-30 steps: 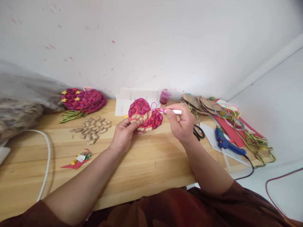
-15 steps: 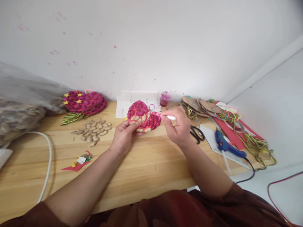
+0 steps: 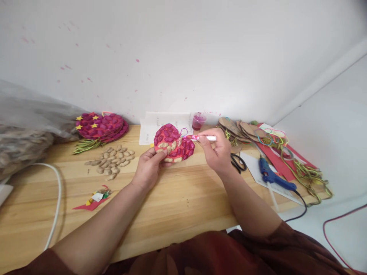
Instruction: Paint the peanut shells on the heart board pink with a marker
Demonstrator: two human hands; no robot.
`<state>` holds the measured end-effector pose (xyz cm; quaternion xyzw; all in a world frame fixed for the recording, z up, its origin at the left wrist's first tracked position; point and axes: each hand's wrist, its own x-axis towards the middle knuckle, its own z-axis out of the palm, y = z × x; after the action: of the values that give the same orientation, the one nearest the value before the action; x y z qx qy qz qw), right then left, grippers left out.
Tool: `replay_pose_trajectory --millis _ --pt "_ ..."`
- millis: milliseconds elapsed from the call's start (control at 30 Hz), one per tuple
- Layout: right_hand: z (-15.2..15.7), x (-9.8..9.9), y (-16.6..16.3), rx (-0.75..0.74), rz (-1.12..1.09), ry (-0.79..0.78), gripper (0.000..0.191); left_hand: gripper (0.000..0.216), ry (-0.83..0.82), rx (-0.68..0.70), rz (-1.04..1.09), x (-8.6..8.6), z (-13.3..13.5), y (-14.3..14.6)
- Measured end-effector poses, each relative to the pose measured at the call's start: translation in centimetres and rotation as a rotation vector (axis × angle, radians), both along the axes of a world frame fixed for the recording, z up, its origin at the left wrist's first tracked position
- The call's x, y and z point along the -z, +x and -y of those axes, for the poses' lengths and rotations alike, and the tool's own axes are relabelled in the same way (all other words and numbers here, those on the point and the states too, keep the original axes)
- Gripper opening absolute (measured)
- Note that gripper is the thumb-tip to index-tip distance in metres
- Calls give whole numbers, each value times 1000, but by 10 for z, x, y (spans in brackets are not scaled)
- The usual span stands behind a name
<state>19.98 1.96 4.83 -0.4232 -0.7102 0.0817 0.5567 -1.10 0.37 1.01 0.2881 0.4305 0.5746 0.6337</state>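
Note:
My left hand (image 3: 150, 165) pinches the lower left edge of a red board covered with peanuts (image 3: 172, 133), thumb on top. Most of its peanuts are painted magenta; several along the middle and bottom are bare tan. A thin purple loop stands up from the board's top. In my right hand (image 3: 217, 151) is a white-handled paintbrush (image 3: 210, 138), gripped between thumb and fingers, its pink-stained tip pointing left at the board near the loop. Behind stands a clear cup of magenta paint (image 3: 198, 121) by the wall.
Loose peanuts (image 3: 110, 160) lie on the wooden table left of my hands, with finished-looking magenta pieces (image 3: 106, 126) behind. Paper scraps (image 3: 96, 198) sit nearer me. To the right are black-handled scissors (image 3: 238, 163), a blue glue gun (image 3: 273, 177), cardboard pieces (image 3: 249, 130) and green cord (image 3: 308, 175).
My right hand has turned the brush closer to level, and its tip has shifted slightly left toward the loop. My left hand holds the board in nearly the same place.

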Motion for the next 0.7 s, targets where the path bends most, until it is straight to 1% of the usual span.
replay_pose_trajectory --millis 133,200,267,300,367,433,500,533,600,700 --pt "-4 3 1 -19 -138 -40 20 41 48 -35 -34 1 -1 1" --pt "-8 3 3 -3 -190 -59 23 40 78 -61 -60 4 -2 1" --pt "-17 1 8 64 -247 -83 27 40 91 -69 -71 7 -3 2" --pt "-23 -2 13 112 -268 -96 29 40 96 -51 -75 9 -4 2" --pt "-40 -12 23 207 -272 -104 33 40 119 -31 -86 13 -5 3" --pt "-62 -24 34 256 -188 -100 32 40 135 -18 -104 16 -6 3" --pt "-86 -36 42 374 -62 -106 29 40 143 -8 -118 18 -7 3" --pt "-97 -40 44 437 14 -164 28 41 143 -5 -123 19 -7 2" --pt "-117 -44 44 529 251 -335 28 43 140 2 -131 19 -8 2" --pt "-136 -39 36 538 372 -433 25 45 131 2 -133 17 -8 3"
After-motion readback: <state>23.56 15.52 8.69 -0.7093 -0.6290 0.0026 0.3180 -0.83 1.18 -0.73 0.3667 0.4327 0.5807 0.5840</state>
